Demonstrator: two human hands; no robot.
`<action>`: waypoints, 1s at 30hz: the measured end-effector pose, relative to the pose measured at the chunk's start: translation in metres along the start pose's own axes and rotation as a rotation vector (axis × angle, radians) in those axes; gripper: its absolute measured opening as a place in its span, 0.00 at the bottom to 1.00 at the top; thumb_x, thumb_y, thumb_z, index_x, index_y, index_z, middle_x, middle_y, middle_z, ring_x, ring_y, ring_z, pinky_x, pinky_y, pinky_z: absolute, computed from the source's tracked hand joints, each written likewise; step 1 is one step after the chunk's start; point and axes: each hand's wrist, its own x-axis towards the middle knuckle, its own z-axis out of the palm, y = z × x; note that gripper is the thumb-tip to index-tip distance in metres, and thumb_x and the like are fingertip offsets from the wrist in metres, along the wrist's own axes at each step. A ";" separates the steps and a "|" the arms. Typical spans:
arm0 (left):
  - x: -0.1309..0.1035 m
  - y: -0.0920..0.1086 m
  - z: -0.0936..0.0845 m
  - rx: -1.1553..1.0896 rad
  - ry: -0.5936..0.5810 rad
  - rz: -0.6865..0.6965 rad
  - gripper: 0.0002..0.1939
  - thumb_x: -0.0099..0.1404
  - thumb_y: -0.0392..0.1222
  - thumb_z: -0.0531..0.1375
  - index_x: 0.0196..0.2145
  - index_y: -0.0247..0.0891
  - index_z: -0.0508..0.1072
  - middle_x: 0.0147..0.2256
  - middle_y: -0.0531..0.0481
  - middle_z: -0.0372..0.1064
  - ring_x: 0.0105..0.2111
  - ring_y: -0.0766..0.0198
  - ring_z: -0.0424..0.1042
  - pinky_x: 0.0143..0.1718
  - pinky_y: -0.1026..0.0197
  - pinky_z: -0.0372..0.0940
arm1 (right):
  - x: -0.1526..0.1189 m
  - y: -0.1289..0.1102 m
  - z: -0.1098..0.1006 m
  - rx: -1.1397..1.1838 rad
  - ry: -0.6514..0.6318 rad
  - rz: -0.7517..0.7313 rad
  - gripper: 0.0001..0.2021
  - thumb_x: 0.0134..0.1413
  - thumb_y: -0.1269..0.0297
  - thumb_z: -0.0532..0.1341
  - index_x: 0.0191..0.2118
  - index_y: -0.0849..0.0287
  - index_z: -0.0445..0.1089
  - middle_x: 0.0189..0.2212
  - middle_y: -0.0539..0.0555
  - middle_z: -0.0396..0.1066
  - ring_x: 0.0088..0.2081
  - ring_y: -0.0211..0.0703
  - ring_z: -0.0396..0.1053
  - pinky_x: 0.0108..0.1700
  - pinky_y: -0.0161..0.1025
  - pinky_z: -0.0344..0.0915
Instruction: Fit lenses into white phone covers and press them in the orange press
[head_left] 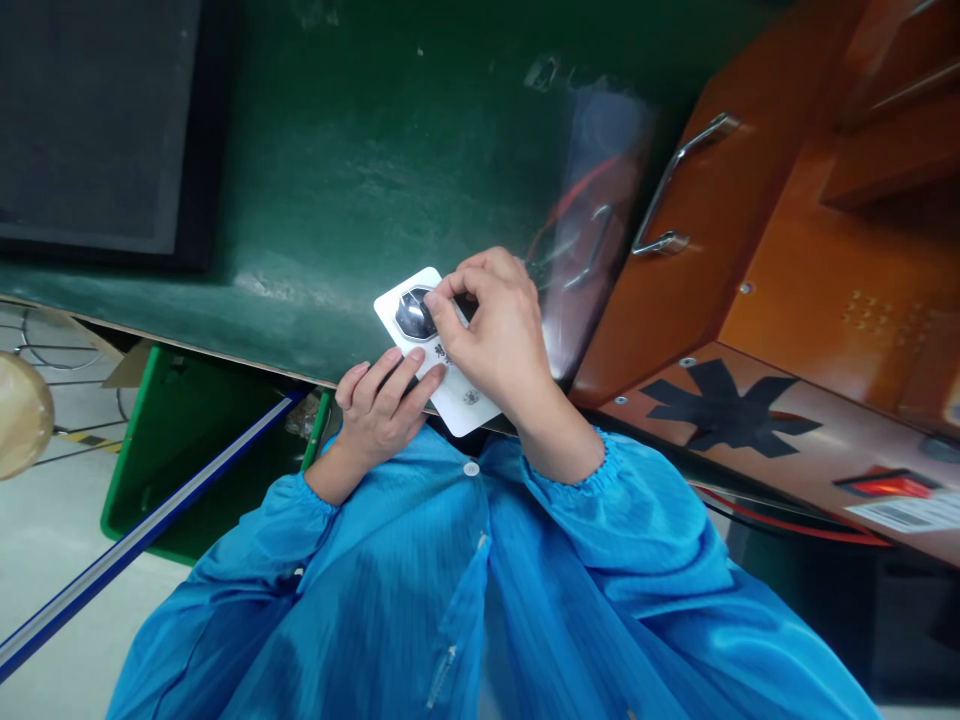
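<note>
"Where's the card?"

"One white card (459,402), at the near edge of the tabletop (360,215). The left hand (384,405) has its fingers on it; whether they grip, I can't tell. The right hand (495,325) has thumb and forefinger pinched together at the one black patch (412,312)."

"Anything in the way?"

"One green bin (187,470), below the near edge, leftward. One orange machine (780,260) walls the right edge."

"Room to move?"

"Tabletop stretches beyond the card, leftward to one dark panel (90,120)."
</note>
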 end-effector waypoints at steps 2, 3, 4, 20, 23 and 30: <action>0.001 0.000 0.000 0.004 0.004 0.002 0.23 0.75 0.49 0.63 0.66 0.55 0.72 0.57 0.49 0.80 0.59 0.54 0.75 0.69 0.52 0.50 | 0.000 0.000 0.000 -0.004 0.002 -0.001 0.11 0.68 0.59 0.62 0.34 0.56 0.73 0.41 0.57 0.71 0.49 0.54 0.69 0.58 0.57 0.65; 0.002 0.000 0.000 0.009 0.015 0.008 0.23 0.75 0.49 0.63 0.66 0.55 0.72 0.57 0.49 0.80 0.59 0.54 0.75 0.69 0.52 0.50 | 0.000 -0.001 0.000 -0.003 0.009 -0.001 0.10 0.67 0.58 0.62 0.34 0.56 0.74 0.41 0.56 0.71 0.49 0.54 0.69 0.58 0.57 0.65; 0.004 0.000 0.000 0.015 0.030 0.019 0.23 0.75 0.49 0.63 0.66 0.54 0.72 0.56 0.49 0.80 0.58 0.55 0.76 0.68 0.53 0.51 | 0.001 -0.001 0.000 -0.002 0.016 -0.002 0.10 0.67 0.59 0.62 0.34 0.56 0.74 0.41 0.56 0.71 0.48 0.53 0.69 0.57 0.56 0.65; 0.003 -0.002 0.000 0.071 0.041 0.052 0.22 0.75 0.47 0.62 0.64 0.50 0.74 0.55 0.48 0.81 0.59 0.55 0.75 0.67 0.51 0.54 | -0.005 -0.007 -0.007 -0.107 0.144 -0.110 0.13 0.64 0.55 0.65 0.48 0.56 0.73 0.47 0.59 0.74 0.51 0.55 0.72 0.52 0.52 0.69; 0.006 -0.003 -0.001 0.081 0.055 0.071 0.20 0.76 0.45 0.61 0.62 0.47 0.76 0.53 0.46 0.82 0.58 0.55 0.75 0.67 0.51 0.54 | -0.024 -0.014 -0.021 -0.153 0.169 -0.223 0.17 0.69 0.58 0.62 0.58 0.59 0.69 0.53 0.63 0.73 0.55 0.57 0.71 0.54 0.53 0.67; 0.000 -0.026 -0.007 -0.083 0.117 0.172 0.10 0.74 0.39 0.64 0.51 0.43 0.80 0.47 0.44 0.83 0.52 0.56 0.80 0.64 0.52 0.61 | -0.093 -0.014 -0.052 -0.150 -0.233 -0.519 0.37 0.73 0.38 0.56 0.69 0.68 0.61 0.67 0.67 0.69 0.69 0.55 0.63 0.64 0.52 0.62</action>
